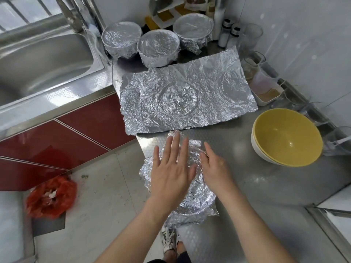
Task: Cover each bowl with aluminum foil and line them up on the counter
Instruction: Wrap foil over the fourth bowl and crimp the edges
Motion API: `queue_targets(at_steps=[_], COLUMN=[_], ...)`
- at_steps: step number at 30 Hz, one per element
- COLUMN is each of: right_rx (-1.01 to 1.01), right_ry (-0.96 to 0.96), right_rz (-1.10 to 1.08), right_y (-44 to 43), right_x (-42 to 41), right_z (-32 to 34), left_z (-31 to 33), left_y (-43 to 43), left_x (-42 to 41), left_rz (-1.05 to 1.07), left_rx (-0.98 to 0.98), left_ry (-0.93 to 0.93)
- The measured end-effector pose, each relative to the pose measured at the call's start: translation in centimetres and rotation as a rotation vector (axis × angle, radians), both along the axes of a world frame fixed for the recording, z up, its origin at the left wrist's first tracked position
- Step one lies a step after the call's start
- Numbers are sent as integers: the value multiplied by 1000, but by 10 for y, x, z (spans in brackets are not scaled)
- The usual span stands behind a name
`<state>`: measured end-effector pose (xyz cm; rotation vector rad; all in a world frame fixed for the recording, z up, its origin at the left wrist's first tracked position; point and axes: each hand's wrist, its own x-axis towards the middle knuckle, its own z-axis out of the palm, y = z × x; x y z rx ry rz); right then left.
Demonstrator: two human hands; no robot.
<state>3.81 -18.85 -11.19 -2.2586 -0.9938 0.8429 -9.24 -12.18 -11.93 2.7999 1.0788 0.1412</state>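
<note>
Four foil-covered bowls: three (121, 37) (158, 47) (193, 29) at the back, one (193, 194) under two hands (171, 173) (215, 169). Two stacked uncovered bowls (286, 137). One loose foil sheet (188, 97). Two shakers (225, 33) (234, 36).

1. No text, label, brand, number or sign can be read anywhere in the view.
2. The boxes and packets (171, 14) at the far edge of the surface (247, 179) show yellow and white printed faces, but the print is too blurred and small to make out.
3. The two small shaker bottles (228, 35) near the far right corner carry no legible marking.
</note>
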Motion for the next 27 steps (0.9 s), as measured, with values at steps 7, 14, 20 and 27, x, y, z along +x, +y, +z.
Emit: queue_targets(at_steps=[7,14,20,27], right_rx=[34,89,115,91], right_ry=[38,195,266,357], right_rz=[-214,-360,-334,-371], right_y=[-10,-13,-12,2], right_x=[-14,-21,-16,2], right_z=[-4,-2,-3,4], left_z=[-16,-7,-11,12], left_y=[3,3,1,29], left_x=[2,10,8,-25], left_rz=[-54,-135,-230,149], left_rx=[-22,-1,-84,-180], left_ry=[104,78,54,-171])
